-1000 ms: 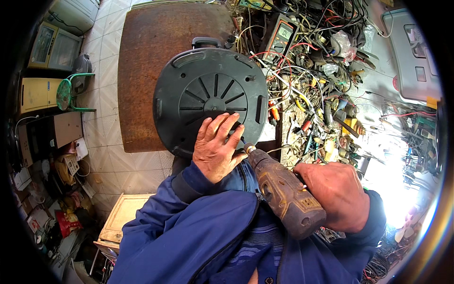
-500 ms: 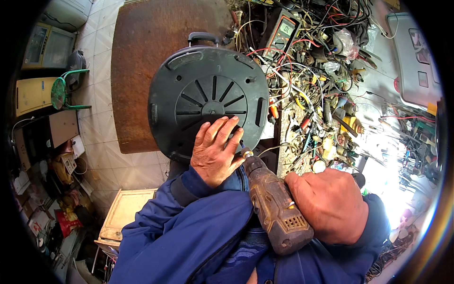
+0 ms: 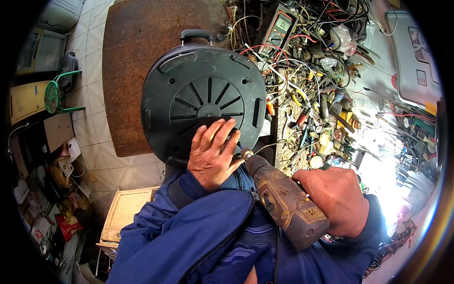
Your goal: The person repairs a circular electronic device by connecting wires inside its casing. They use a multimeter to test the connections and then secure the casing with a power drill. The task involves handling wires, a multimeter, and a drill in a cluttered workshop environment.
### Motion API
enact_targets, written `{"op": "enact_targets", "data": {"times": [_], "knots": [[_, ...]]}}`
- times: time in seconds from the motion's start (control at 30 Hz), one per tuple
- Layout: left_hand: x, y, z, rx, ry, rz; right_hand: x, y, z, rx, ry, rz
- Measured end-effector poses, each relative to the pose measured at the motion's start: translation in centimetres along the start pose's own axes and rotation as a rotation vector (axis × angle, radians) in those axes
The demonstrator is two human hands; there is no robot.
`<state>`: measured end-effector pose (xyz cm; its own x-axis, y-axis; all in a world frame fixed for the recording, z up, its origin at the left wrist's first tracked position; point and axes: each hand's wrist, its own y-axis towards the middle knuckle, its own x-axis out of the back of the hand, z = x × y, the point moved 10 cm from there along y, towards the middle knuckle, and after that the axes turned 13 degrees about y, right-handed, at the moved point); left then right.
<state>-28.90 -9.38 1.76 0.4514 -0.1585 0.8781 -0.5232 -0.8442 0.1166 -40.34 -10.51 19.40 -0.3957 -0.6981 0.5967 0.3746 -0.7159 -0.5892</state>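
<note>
A round black plastic appliance base (image 3: 191, 102), with slots fanning out from its centre and a handle (image 3: 197, 35) at its far edge, lies upturned before me. My left hand (image 3: 210, 156) rests on its near part, fingers stretched out flat, thumb beside the drill's bit. My right hand (image 3: 333, 199) grips a worn brown-and-black cordless drill (image 3: 288, 201); its grip is hidden under the hand. The drill slants up and left, and its chuck (image 3: 247, 153) sits close to my left thumb. The bit points at the base's lower right edge; its tip is hidden behind my left fingers.
A bench at the right is heaped with wires, tools and small parts (image 3: 326, 109). On it lies a multimeter (image 3: 279, 31). Left of the base is a brown board (image 3: 125, 85) over floor tiles. A green stool (image 3: 53, 97) and a wooden cabinet (image 3: 127, 213) stand at the left.
The drill's rear end has swung to the right, with my right hand still around it. The base has shifted slightly left in view. My left hand stays on it.
</note>
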Motion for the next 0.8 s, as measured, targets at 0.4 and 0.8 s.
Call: {"op": "enact_targets", "data": {"times": [0.4, 0.8], "knots": [[0.4, 0.2, -0.1, -0.001, 0.007, -0.017, 0.7, -0.6, 0.7, 0.072, 0.087, -0.185], [0.3, 0.0, -0.1, 0.009, 0.028, -0.044, -0.5, -0.9, 1.0, 0.074, -0.035, -0.013]]}}
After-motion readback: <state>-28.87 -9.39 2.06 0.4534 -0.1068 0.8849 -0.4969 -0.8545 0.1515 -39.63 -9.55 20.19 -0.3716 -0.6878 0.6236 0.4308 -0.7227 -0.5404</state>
